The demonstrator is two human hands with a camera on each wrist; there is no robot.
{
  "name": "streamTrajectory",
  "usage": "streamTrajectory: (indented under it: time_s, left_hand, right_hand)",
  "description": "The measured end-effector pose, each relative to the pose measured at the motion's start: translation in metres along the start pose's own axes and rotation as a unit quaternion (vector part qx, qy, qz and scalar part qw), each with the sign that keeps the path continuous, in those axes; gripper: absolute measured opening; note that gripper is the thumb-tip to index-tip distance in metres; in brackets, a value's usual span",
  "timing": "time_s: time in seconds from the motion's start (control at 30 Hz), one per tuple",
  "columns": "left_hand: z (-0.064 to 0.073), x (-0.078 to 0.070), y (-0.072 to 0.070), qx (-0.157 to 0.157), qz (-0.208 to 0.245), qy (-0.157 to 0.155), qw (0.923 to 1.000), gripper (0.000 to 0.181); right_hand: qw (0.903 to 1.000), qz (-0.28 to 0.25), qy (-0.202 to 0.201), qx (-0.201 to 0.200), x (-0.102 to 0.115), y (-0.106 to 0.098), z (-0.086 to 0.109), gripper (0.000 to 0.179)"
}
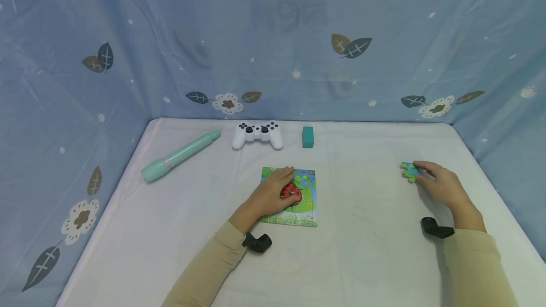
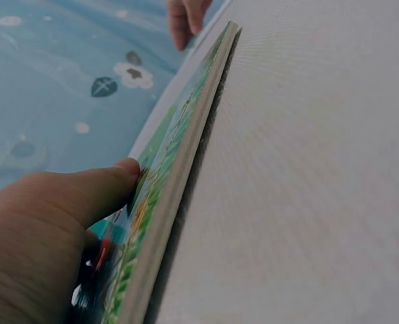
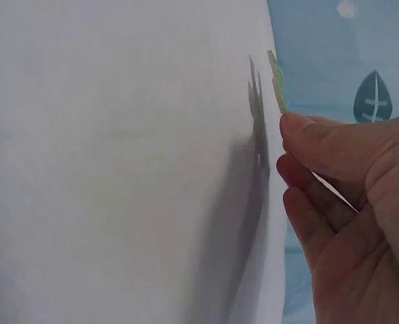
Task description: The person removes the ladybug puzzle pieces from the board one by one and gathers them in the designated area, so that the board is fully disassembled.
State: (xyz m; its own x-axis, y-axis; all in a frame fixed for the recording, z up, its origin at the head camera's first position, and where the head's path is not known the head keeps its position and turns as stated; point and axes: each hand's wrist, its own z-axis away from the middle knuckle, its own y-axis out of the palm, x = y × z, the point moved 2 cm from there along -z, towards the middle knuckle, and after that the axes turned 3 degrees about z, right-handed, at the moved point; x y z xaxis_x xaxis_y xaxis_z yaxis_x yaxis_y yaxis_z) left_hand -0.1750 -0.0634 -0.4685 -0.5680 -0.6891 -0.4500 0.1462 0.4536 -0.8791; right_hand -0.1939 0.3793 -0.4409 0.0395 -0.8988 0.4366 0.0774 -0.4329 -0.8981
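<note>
A square ladybug jigsaw puzzle (image 1: 304, 214) lies flat on the table, its thick board edge showing in the left wrist view. My left hand (image 1: 273, 193) rests on its left part, fingers laid across the picture and the thumb over the red ladybug (image 1: 294, 192); the hand hides that side. Far to the right, my right hand (image 1: 441, 186) pinches a blue and green puzzle piece (image 1: 409, 170) between thumb and fingers. In the right wrist view the piece (image 3: 279, 84) is edge-on above the white cloth, apart from its shadow.
Behind the puzzle, a white game controller (image 1: 258, 134) and a small teal block (image 1: 307, 137) sit near the table's back edge. To the left lies a mint-green tube-shaped object (image 1: 179, 156) with a wider end. Blue patterned cloth (image 1: 290, 37) hangs behind the white-covered table (image 1: 362, 259).
</note>
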Motion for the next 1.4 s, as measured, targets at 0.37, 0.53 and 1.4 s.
streamTrajectory:
  time_s: [0.37,0.53,1.4]
  left_hand:
    - [0.001,-0.001,-0.001,0.004,0.005,-0.003,1.0,0.071]
    - [0.0,0.0,-0.002,0.002,0.001,0.001,1.0,0.071]
    - [0.008,0.01,-0.014,-0.035,-0.023,-0.011,0.999,0.07]
  right_hand:
    - [0.9999,0.002,0.01,0.002,-0.016,0.001,-0.001,0.05]
    - [0.9999,0.0,0.01,0.004,-0.016,0.001,-0.001,0.049]
    - [0.9921,-0.11,-0.052,0.029,0.069,0.008,0.005,0.066]
